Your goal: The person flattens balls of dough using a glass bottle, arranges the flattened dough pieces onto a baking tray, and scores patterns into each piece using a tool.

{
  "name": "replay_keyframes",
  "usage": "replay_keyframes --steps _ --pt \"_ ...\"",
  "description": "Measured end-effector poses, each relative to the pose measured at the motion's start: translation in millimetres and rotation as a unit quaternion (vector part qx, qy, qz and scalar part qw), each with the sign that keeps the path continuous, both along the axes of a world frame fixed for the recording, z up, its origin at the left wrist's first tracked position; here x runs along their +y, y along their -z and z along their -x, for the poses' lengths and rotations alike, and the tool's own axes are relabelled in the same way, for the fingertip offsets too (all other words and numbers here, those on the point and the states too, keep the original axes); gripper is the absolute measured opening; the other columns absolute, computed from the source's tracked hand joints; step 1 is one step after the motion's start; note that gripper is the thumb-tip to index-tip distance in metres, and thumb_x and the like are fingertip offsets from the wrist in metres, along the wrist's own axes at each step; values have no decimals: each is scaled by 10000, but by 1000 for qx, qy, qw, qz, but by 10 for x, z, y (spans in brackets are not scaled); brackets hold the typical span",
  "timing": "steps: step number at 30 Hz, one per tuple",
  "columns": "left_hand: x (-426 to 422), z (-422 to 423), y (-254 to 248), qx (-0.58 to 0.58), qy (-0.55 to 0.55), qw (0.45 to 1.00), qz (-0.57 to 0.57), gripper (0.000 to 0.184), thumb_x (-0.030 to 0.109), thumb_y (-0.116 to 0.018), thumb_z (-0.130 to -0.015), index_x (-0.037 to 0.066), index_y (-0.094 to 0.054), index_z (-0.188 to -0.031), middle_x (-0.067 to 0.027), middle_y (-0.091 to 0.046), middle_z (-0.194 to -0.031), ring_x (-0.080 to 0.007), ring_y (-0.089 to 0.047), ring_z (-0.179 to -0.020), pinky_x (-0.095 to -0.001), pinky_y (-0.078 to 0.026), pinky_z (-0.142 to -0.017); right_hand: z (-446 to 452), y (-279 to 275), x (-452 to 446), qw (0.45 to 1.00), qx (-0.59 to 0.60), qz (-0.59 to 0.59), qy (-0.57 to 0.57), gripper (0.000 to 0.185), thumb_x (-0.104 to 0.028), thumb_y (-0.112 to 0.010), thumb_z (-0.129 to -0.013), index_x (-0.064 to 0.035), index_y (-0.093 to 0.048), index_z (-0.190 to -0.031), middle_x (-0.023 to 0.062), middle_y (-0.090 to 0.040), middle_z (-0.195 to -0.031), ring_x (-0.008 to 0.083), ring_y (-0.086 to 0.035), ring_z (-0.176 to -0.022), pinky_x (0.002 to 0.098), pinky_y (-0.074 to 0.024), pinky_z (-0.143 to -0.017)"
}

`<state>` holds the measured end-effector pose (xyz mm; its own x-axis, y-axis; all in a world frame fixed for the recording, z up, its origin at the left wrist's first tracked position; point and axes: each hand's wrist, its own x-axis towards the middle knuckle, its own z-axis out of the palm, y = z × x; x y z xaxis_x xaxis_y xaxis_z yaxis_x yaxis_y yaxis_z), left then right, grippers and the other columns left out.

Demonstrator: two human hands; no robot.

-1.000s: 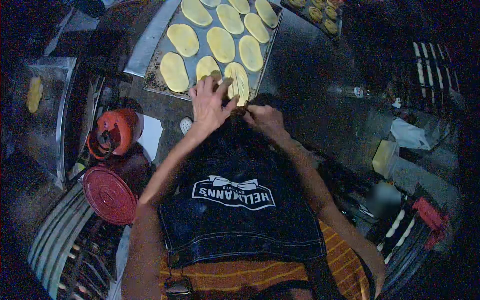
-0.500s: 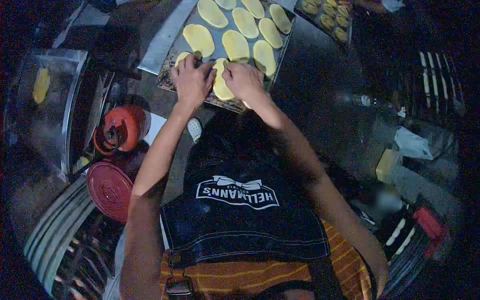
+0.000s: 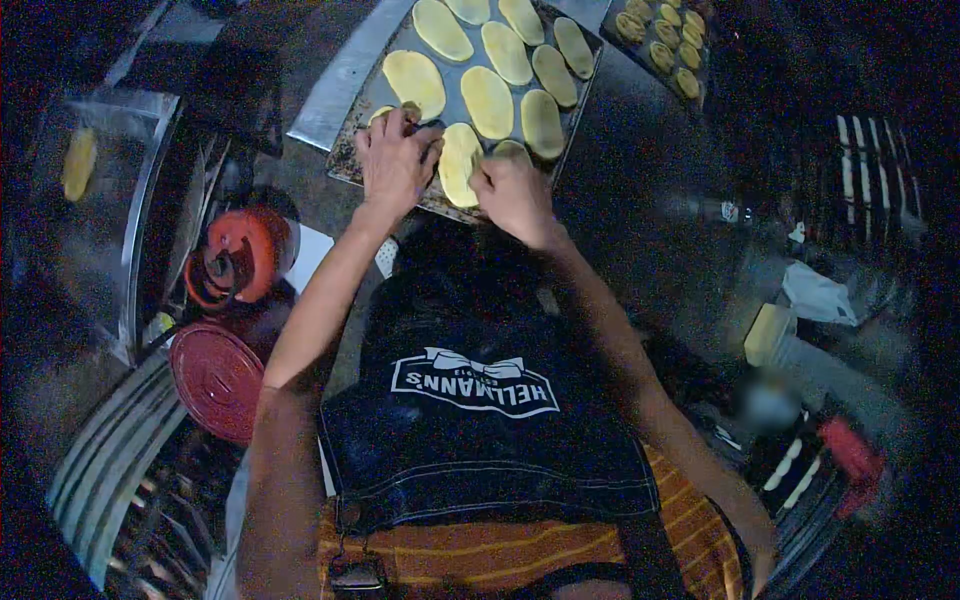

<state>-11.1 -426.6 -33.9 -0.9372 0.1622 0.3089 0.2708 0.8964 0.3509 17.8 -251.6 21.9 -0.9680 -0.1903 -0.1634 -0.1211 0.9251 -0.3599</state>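
Several flat, yellow oval dough pieces lie on a worn metal baking tray [image 3: 352, 160]. Near the tray's front edge, one dough oval [image 3: 459, 165] sits between my two hands. My left hand [image 3: 398, 165] rests over the tray's left side with fingers bent and apart, partly covering another dough piece [image 3: 381, 114] behind it. My right hand [image 3: 515, 195] is curled closed at the right edge of the middle oval. Whatever its fingers hold, if anything, is hidden. Beyond its knuckles shows part of a further dough piece [image 3: 512, 150].
A second tray of shaped pieces [image 3: 660, 40] stands at the upper right. To my left are a red-orange container [image 3: 245, 255], a dark red round lid [image 3: 215, 380] and a metal-edged case [image 3: 135, 240]. Racks with long pale dough strips [image 3: 868, 165] stand at right.
My right hand has shifted right and slightly down, off the top of the middle oval to its right edge. My left hand stays at the left side. The view has shifted slightly.
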Motion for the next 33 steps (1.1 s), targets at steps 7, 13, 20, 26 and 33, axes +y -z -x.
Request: replay_keyframes --steps 7,13,20,26,33 --pt "-52 58 10 12 24 1000 -9 182 302 -646 -822 218 -739 -955 -59 -539 -1124 -263 -470 -993 -414 -347 -816 289 215 -280 996 10 17 82 318 -327 -518 -858 -46 -666 -853 182 -665 -719 440 -591 -640 483 -468 -622" --pt "-69 84 24 4 31 999 -29 147 289 -658 -807 205 -728 -904 -56 -534 -1116 -260 -469 -975 -412 -343 -805 215 149 -380 995 46 -12 91 312 -313 -532 -850 -33 -665 -813 205 -657 -710 439 -582 -610 498 -455 -591" --pt "-59 83 36 3 45 998 -41 124 277 -660 -797 195 -717 -872 -50 -525 -1118 -258 -466 -967 -412 -336 -806 115 314 -241 998 -26 10 48 315 -300 -540 -841 -24 -668 -762 210 -656 -712 429 -584 -612 492 -453 -577" --pt "-80 88 23 18 46 998 -48 118 267 -660 -788 192 -713 -863 -48 -519 -1123 -259 -463 -972 -414 -334 -813 4 278 -240 998 36 -51 11 319 -298 -539 -833 -16 -667 -755 207 -655 -716 417 -585 -621 485 -456 -573" --pt "-80 104 53 7 49 998 -49 132 270 -660 -790 196 -720 -880 -50 -519 -1119 -263 -462 -973 -416 -334 -820 -181 445 -171 996 -40 48 69 315 -294 -532 -827 -21 -666 -747 193 -654 -721 401 -571 -613 489 -456 -582"
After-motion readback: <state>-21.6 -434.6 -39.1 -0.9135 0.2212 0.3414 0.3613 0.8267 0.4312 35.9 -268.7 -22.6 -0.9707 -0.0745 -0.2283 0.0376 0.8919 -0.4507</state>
